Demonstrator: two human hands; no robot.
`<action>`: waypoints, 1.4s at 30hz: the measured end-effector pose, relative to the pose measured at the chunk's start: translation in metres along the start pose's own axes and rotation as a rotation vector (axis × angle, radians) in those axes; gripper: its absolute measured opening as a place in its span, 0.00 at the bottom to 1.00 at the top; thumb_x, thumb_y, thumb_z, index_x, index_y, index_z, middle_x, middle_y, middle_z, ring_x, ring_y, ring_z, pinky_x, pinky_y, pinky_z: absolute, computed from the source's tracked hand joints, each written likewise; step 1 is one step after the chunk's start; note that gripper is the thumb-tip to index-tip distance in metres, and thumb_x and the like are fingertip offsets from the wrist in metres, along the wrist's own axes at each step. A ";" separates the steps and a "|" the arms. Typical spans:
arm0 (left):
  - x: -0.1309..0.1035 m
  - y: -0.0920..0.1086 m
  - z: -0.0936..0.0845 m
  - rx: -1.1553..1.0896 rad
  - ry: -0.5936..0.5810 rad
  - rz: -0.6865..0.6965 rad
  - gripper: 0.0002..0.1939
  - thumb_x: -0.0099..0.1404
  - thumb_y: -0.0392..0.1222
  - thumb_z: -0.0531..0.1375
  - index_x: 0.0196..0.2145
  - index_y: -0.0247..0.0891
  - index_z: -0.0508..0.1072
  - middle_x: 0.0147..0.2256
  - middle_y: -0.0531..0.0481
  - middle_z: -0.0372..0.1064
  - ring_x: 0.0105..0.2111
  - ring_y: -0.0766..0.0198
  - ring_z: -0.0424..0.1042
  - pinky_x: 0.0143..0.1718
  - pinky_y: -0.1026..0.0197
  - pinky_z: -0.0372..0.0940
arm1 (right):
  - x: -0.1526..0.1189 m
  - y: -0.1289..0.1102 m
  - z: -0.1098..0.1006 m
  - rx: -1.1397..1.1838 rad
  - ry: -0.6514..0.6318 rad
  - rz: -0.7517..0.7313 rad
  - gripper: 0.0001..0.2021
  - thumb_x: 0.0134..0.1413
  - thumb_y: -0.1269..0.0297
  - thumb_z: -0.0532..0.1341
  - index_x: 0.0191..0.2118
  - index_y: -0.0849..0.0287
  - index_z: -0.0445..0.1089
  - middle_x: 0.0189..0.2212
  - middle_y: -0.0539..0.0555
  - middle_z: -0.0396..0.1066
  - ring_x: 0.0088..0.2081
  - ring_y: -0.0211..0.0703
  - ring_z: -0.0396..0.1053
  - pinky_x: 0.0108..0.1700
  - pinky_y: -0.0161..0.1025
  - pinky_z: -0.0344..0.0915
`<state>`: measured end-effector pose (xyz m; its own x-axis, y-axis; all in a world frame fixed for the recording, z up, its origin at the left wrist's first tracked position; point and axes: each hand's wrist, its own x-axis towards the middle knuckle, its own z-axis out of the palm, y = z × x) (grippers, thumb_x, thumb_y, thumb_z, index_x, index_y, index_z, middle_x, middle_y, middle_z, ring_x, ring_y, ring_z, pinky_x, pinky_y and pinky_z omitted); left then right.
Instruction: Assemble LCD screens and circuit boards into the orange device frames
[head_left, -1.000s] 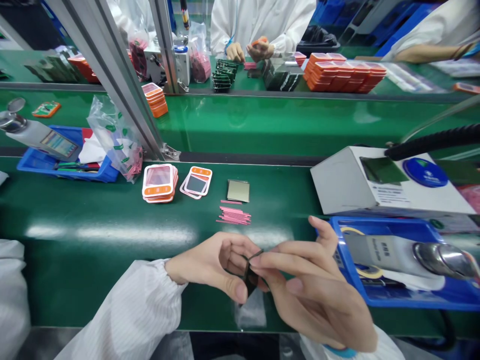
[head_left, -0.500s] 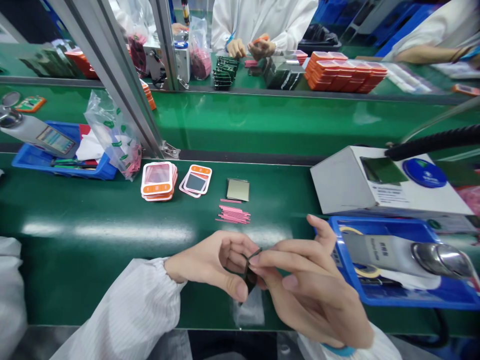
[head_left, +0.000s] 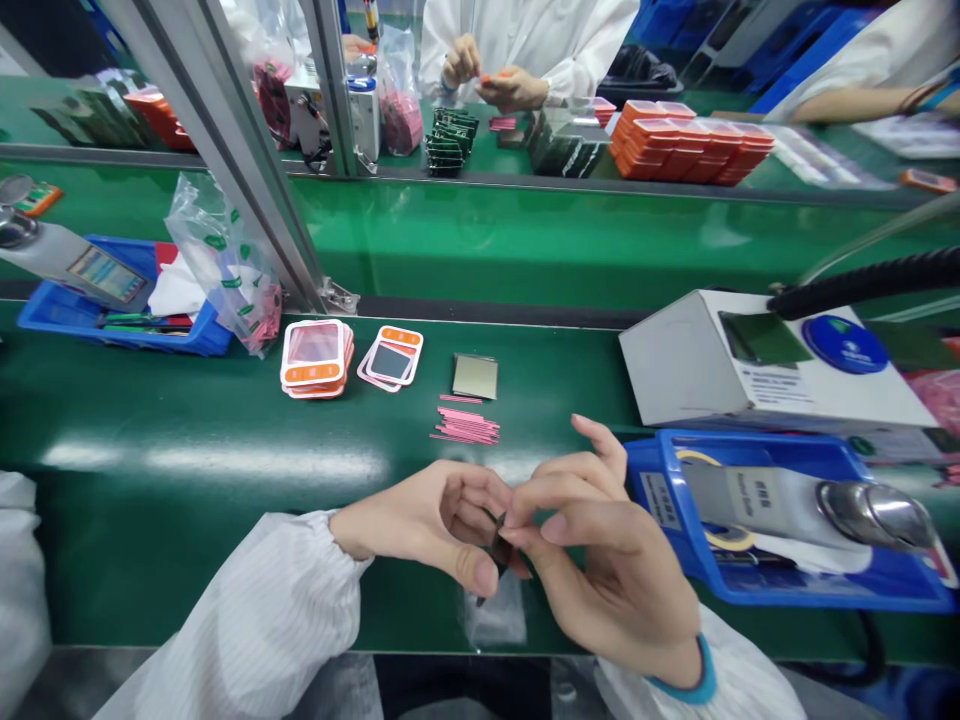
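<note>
My left hand (head_left: 439, 525) is curled round a small thin dark piece (head_left: 499, 548), its thumb along the lower edge. On the piece's upper edge, the thumb and forefinger of my right hand (head_left: 600, 550) are pinched. Under both hands a small clear plastic sheet (head_left: 495, 612) lies at the table's front. Beyond them sit a bunch of thin pink strips (head_left: 466, 425) and a small stack of square greyish plates (head_left: 475, 377). To the left are orange-and-white frames with a dark screen (head_left: 391, 362) and a stack of similar frames (head_left: 315, 360).
A blue tray (head_left: 810, 595) with a metal-topped bottle is at right, below a white box (head_left: 690, 360). Another blue tray (head_left: 135, 338) and a plastic bag (head_left: 225, 260) stand at left, beside a metal post (head_left: 240, 150). A person in white works across the line.
My right hand has moved slightly left and turned, its raised little finger shifting left. The dark piece now shows less above the fingers. Across the line, the other person's hands have moved apart.
</note>
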<state>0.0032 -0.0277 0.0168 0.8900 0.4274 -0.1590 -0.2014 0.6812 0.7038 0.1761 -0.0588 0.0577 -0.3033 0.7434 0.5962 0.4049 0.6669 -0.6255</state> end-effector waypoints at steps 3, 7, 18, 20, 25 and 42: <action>0.000 0.001 0.000 -0.017 -0.040 0.004 0.20 0.48 0.45 0.72 0.35 0.36 0.70 0.34 0.49 0.69 0.36 0.62 0.72 0.34 0.64 0.64 | -0.001 0.001 0.001 -0.008 -0.033 -0.006 0.15 0.50 0.84 0.54 0.33 0.53 0.57 0.26 0.42 0.72 0.27 0.34 0.68 0.59 0.51 0.49; -0.001 0.004 0.001 -0.019 -0.044 -0.018 0.24 0.45 0.52 0.72 0.36 0.35 0.72 0.36 0.46 0.70 0.39 0.58 0.71 0.39 0.60 0.63 | -0.001 -0.001 -0.001 0.039 -0.033 -0.009 0.15 0.49 0.85 0.53 0.32 0.53 0.55 0.24 0.41 0.70 0.26 0.33 0.67 0.56 0.50 0.52; -0.004 -0.003 -0.002 -0.199 -0.132 -0.025 0.32 0.42 0.54 0.73 0.42 0.34 0.73 0.37 0.42 0.74 0.37 0.53 0.75 0.45 0.53 0.64 | -0.009 0.002 -0.006 0.409 -0.003 0.064 0.18 0.48 0.85 0.56 0.35 0.53 0.56 0.27 0.41 0.69 0.24 0.30 0.67 0.62 0.53 0.49; -0.004 -0.003 -0.001 -0.236 -0.170 -0.001 0.32 0.42 0.53 0.73 0.43 0.34 0.73 0.37 0.42 0.75 0.38 0.52 0.76 0.44 0.54 0.65 | -0.009 0.002 -0.007 0.455 0.002 0.075 0.18 0.47 0.86 0.56 0.36 0.53 0.57 0.27 0.42 0.69 0.23 0.31 0.67 0.62 0.53 0.49; -0.004 -0.001 0.004 -0.347 -0.163 0.054 0.31 0.43 0.49 0.73 0.44 0.35 0.75 0.37 0.43 0.74 0.40 0.53 0.75 0.44 0.51 0.68 | -0.006 0.005 -0.010 0.550 0.059 0.102 0.13 0.54 0.79 0.59 0.36 0.53 0.58 0.24 0.44 0.70 0.23 0.35 0.66 0.60 0.53 0.54; -0.007 0.000 0.005 -0.314 -0.157 0.073 0.33 0.41 0.55 0.73 0.43 0.35 0.74 0.36 0.43 0.73 0.37 0.51 0.76 0.47 0.48 0.66 | 0.004 0.029 -0.003 0.836 0.131 0.271 0.13 0.52 0.67 0.66 0.33 0.50 0.59 0.18 0.40 0.57 0.21 0.35 0.57 0.47 0.46 0.70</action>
<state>-0.0013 -0.0333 0.0216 0.9156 0.4020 0.0095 -0.3612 0.8121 0.4583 0.1892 -0.0364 0.0435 -0.1663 0.9034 0.3953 -0.3299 0.3268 -0.8856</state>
